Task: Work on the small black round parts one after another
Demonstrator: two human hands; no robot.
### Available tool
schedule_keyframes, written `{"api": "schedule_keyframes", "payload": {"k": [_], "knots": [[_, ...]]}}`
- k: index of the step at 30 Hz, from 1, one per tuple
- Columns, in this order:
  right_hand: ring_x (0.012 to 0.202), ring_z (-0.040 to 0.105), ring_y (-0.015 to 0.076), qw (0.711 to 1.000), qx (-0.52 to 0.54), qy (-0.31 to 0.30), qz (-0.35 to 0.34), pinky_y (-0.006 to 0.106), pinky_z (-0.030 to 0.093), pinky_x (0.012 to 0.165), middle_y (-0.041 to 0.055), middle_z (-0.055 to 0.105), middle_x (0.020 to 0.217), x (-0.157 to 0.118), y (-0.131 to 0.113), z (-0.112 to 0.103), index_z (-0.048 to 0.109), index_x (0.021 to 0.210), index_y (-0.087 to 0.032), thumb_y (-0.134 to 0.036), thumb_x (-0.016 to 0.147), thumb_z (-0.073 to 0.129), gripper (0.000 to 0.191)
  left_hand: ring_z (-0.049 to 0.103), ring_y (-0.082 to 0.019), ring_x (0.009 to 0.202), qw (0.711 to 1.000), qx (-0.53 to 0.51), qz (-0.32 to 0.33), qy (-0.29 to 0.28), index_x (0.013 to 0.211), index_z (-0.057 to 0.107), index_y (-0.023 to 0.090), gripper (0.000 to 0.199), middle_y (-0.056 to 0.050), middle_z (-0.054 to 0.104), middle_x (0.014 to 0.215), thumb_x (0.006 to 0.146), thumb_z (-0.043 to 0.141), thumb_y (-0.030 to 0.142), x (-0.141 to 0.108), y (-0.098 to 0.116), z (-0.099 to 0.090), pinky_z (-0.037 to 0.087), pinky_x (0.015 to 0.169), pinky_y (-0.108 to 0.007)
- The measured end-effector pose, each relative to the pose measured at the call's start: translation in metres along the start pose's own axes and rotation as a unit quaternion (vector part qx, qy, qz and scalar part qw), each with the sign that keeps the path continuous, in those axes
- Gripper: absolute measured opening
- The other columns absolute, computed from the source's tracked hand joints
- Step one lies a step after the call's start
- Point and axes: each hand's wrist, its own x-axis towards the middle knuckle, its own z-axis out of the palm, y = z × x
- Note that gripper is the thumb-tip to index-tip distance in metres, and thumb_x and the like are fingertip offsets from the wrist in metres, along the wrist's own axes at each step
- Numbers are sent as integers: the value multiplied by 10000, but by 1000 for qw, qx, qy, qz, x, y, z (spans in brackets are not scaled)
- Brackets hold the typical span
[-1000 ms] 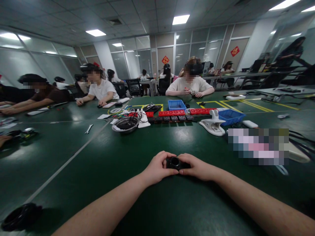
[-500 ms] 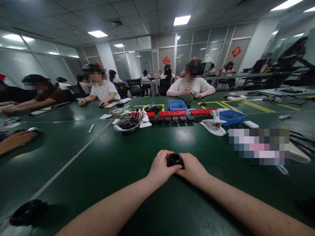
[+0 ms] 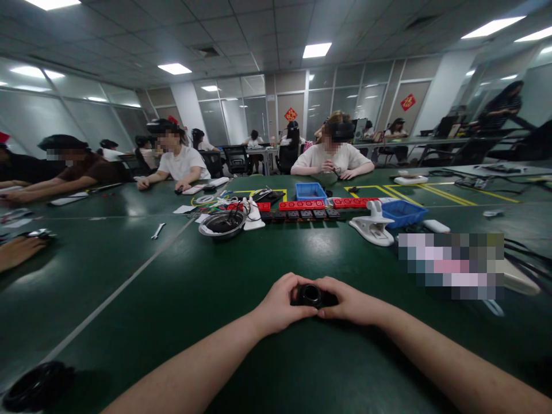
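A short black cylindrical part (image 3: 311,294) with a round hole in its top is between my hands, just above or on the green table. My left hand (image 3: 282,305) curls round its left side, thumb in front and fingers behind. On the other side, my right hand (image 3: 351,302) touches it with the fingertips and thumb tip, and a dark gap shows inside that palm. The underside of the part is hidden. At the lower left lies another black ring-shaped object (image 3: 37,386).
Ahead are a metal bowl (image 3: 222,225) with dark contents, red power strips (image 3: 302,205), a white clamp stand (image 3: 373,224) and a blue tray (image 3: 403,214). A wrench (image 3: 158,231) lies to the left. A co-worker's hand (image 3: 21,252) rests at the left edge; other people sit across.
My hands and the black part sit slightly lower in view. The right hand has shifted outward, its fingers more arched, leaving a gap between palm and part.
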Motion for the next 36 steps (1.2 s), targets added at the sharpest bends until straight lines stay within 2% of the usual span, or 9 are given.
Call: {"api": "schedule_keyframes", "payload": {"k": [5, 9, 15, 22, 24, 26, 30, 33, 36], "knots": [[850, 474, 179, 1000, 0, -21, 0, 297, 364, 765, 24, 529, 880, 1, 0, -4, 552, 946, -167, -260, 682, 590, 283, 428, -103, 653, 1000, -28, -3, -12, 1025, 507, 214, 459, -6, 448, 869, 597, 667, 265, 0, 1, 0, 357, 571, -211], [845, 475, 179, 1000, 0, -23, 5, 294, 363, 759, 25, 529, 865, 1, -1, -4, 557, 941, -155, -246, 679, 594, 280, 426, -100, 656, 1000, -23, -9, -18, 976, 538, 208, 401, 1, 439, 843, 599, 665, 258, 0, 4, -2, 356, 569, -203], [827, 482, 177, 1000, 10, -18, 14, 287, 362, 742, 20, 541, 845, 3, -4, -4, 571, 904, -149, -225, 662, 605, 256, 379, -66, 575, 998, -61, -6, -18, 980, 533, 192, 418, 11, 412, 822, 595, 670, 277, 2, 0, 1, 323, 502, -177], [741, 495, 151, 997, 52, -5, 56, 235, 371, 630, -10, 531, 772, 4, 1, 1, 555, 836, -146, -245, 601, 646, 270, 334, -49, 527, 997, -68, -15, -22, 971, 534, 183, 440, 21, 392, 795, 578, 677, 323, 2, 0, 2, 285, 462, -166], [703, 494, 144, 996, 32, 20, 80, 219, 362, 581, -16, 524, 750, 4, 2, 6, 527, 804, -149, -277, 554, 677, 319, 321, -49, 517, 999, -49, -12, -16, 961, 539, 182, 456, 27, 387, 770, 559, 688, 337, 2, 2, 3, 274, 459, -167], [670, 487, 145, 991, -32, 69, 111, 215, 345, 546, -11, 519, 728, 5, 0, 15, 493, 759, -154, -328, 510, 697, 366, 321, -55, 516, 1000, -20, -14, 8, 936, 544, 178, 450, 34, 386, 740, 540, 701, 320, 2, 2, 5, 279, 471, -173], [668, 486, 162, 949, -201, 171, 171, 242, 330, 559, 32, 533, 738, 10, -12, 34, 457, 749, -161, -332, 585, 625, 290, 393, -90, 585, 994, 26, -33, 102, 904, 530, 172, 413, 17, 435, 777, 539, 700, 265, 1, -1, 12, 327, 535, -200], [712, 497, 187, 929, -260, 190, 181, 272, 341, 603, 60, 547, 784, 13, -19, 41, 470, 804, -155, -284, 622, 580, 250, 435, -123, 663, 990, 40, -32, 134, 896, 528, 172, 407, -3, 461, 827, 542, 698, 279, 0, -3, 14, 352, 585, -225], [783, 494, 200, 948, -227, 180, 129, 295, 353, 671, 63, 546, 870, 12, -18, 37, 481, 918, -158, -336, 618, 600, 369, 447, -132, 683, 994, 25, -19, 107, 899, 538, 176, 399, -6, 472, 833, 550, 695, 287, -1, -4, 10, 359, 598, -230]]}}
